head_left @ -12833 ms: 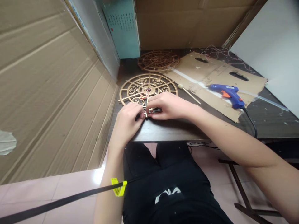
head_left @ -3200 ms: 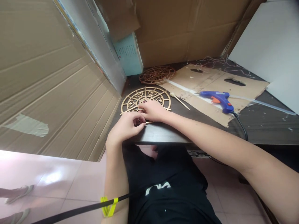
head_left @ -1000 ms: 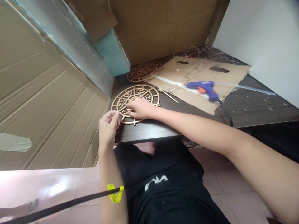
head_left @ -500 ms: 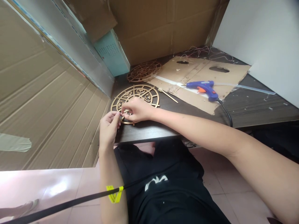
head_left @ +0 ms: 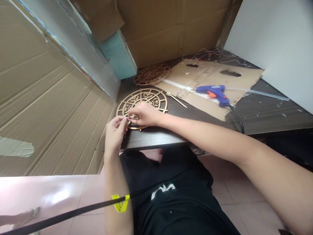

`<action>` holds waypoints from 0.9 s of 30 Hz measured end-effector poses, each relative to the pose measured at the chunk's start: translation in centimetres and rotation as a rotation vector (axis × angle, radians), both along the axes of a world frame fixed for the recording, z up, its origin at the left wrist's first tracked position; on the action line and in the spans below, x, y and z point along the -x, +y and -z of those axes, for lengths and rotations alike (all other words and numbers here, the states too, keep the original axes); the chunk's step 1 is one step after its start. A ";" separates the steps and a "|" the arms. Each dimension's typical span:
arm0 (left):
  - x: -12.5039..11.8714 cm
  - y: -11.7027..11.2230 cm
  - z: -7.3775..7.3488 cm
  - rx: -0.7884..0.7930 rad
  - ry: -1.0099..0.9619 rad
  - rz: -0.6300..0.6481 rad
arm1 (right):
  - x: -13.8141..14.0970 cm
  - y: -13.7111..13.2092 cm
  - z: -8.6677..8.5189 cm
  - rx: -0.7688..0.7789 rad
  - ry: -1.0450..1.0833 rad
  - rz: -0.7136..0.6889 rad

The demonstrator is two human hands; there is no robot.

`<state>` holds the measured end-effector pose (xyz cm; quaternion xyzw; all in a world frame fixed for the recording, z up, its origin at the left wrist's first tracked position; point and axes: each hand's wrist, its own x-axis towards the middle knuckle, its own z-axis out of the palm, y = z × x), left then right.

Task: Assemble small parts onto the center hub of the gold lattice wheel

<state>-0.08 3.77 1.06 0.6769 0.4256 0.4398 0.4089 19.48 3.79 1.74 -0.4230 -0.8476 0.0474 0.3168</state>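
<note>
The left hand is pressing its fingertips together at the end of a small pale piece, though whether they are clamping it is hidden. The right hand is gripping that sideways-lying piece over the near rim of a gold filigree wheel on the worktop, and the left grip is now closer than a second ago.

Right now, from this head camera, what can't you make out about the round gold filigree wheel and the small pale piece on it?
Head view:
small pale piece: hidden by the right hand, too small to identify.
gold filigree wheel: near rim covered by the same hand.
foot at lower left: cut off by the frame edge.
</note>
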 end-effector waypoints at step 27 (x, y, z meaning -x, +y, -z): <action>-0.2 -0.2 -0.3 0.017 -0.041 -0.029 | -0.1 -0.3 -0.2 0.023 0.091 0.024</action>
